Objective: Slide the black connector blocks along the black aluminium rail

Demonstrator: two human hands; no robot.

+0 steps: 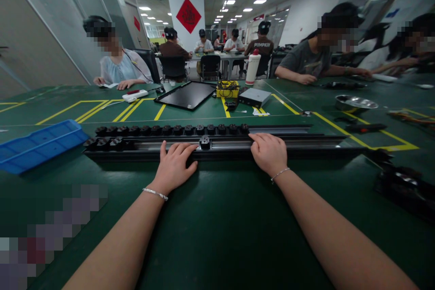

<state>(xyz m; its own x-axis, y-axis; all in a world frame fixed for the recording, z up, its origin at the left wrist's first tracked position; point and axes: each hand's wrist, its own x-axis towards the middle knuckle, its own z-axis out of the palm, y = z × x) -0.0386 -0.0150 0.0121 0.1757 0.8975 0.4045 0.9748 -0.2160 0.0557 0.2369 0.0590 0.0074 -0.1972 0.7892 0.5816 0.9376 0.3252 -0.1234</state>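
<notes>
Forearms (122, 235) over green worktop (217, 235), black rails (224, 155) beyond

Lie across the worktop, black parts (166, 130) along them. Look stiff, smooth, probably light; best taken by both long edges. Rests left hand (175, 163) with grip loosely spread, clasping nothing evident, beside a lone black part (204, 142); bends right hand (271, 153) over the rails, cannot tell how tightly. Cannot see under palms or identify dark clutter (406, 183) cut off at right.
</notes>
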